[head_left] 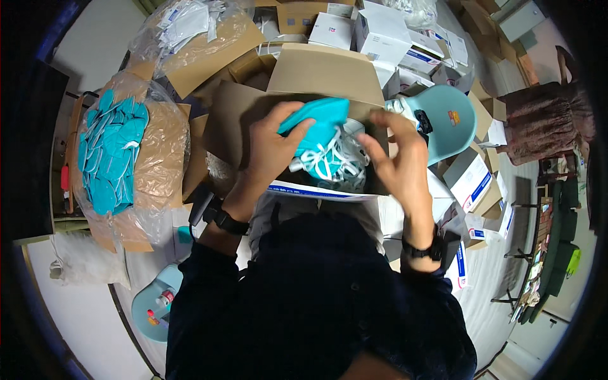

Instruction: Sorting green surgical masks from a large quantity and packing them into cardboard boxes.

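My left hand (272, 140) is closed around a teal face mask (324, 118), thumb on the near side. It holds the mask above an open cardboard box (324, 71) in front of my body. White straps (345, 159) lie tangled below it, with more teal material among them inside the box. To the right, over the box's edge, my right hand (405, 149) is slightly blurred. Its fingers are spread apart and nothing shows between them. Whether its fingertips touch any strap, I cannot tell.
At left, a plastic-lined carton holds a heap of teal masks (114, 152). White pieces (190, 25) fill another bag-lined carton behind it. White boxes (383, 35) crowd the back and right. A pale blue stool (446, 114) stands right; another blue seat (149, 304) holds a bottle.
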A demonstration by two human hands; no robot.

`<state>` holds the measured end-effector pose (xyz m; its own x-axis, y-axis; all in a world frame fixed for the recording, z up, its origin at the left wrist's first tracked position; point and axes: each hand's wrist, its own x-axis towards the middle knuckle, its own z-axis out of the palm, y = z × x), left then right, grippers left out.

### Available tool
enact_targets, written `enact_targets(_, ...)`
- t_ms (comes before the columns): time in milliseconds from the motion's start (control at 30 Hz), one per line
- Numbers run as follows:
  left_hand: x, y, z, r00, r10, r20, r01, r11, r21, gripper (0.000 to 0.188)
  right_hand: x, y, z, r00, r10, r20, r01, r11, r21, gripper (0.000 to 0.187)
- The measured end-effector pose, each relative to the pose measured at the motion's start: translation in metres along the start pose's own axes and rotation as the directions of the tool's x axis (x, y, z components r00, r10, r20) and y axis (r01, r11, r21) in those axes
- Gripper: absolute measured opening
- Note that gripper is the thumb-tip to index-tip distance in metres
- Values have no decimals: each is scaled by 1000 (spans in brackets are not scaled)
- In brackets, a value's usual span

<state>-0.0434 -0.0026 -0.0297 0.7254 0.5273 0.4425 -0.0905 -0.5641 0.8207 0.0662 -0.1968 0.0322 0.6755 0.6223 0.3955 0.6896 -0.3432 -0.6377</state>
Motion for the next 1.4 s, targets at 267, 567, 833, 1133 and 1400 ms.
enact_targets(267,35,-7,6,957,-288,6,198,642,-741,45,46,56,49,932,291,215,-356,631,690,12)
enact_targets(567,16,-10,54,830,-535,156,460,500,-733,21,42,58,75,745,501,442,-629,304,716,15)
enact_targets(833,11,-14,56,869,-493,-27,384,709,-591,20,33,54,83,950,298,94,-294,752,590,7)
enact_targets(1133,12,-4,53,844,-535,41,424,618,-662,12,33,51,73,977,163,135,-207,861,464,12)
enact_targets(1400,3,18,34,799,-585,141,513,540,-667,12,54,81,43,994,66,-91,-87,966,-242,16)
